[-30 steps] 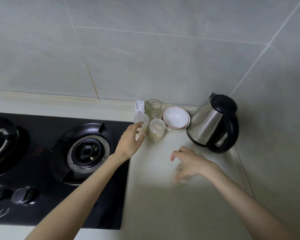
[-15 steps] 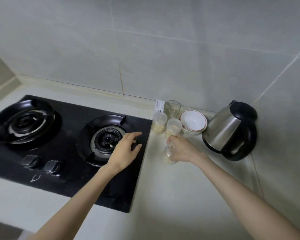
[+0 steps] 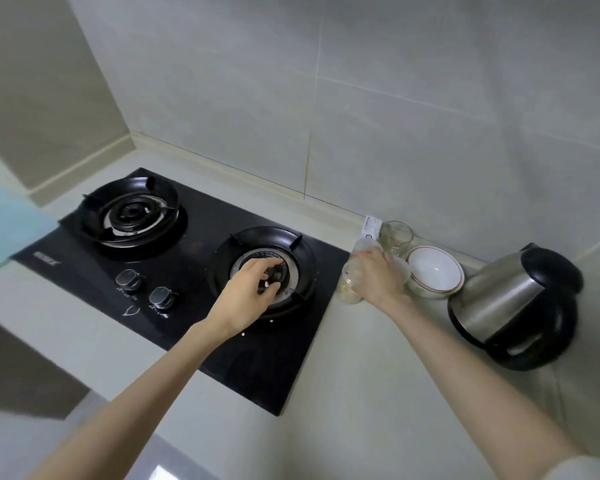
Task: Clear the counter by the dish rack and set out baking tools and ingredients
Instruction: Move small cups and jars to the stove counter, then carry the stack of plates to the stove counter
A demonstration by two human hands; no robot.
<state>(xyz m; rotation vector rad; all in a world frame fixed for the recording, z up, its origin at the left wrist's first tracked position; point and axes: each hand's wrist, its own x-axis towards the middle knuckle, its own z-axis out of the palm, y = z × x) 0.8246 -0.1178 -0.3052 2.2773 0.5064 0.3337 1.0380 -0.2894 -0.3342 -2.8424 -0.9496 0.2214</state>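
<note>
My right hand [image 3: 378, 278] grips a clear plastic container [image 3: 350, 289] with pale contents, just right of the hob's edge on the pale counter [image 3: 378, 393]. Two more clear containers peek out behind that hand, one at the back [image 3: 365, 244] and one on its right [image 3: 403, 271]. An empty drinking glass [image 3: 395, 237] and a small white carton [image 3: 370, 226] stand by the wall. My left hand [image 3: 246, 292] hovers over the right burner [image 3: 267, 268] with loosely curled fingers; I see nothing in it.
A black two-burner gas hob [image 3: 194, 258] with two knobs [image 3: 129, 280] fills the left. White bowls with a red rim [image 3: 433, 271] are stacked beside a steel kettle with a black handle [image 3: 510, 306] in the right corner. Tiled walls close the back and right.
My right hand has carried the container back and left, up against the other containers. My left hand drew back over the right burner and its fingers curled. The view swung left.
</note>
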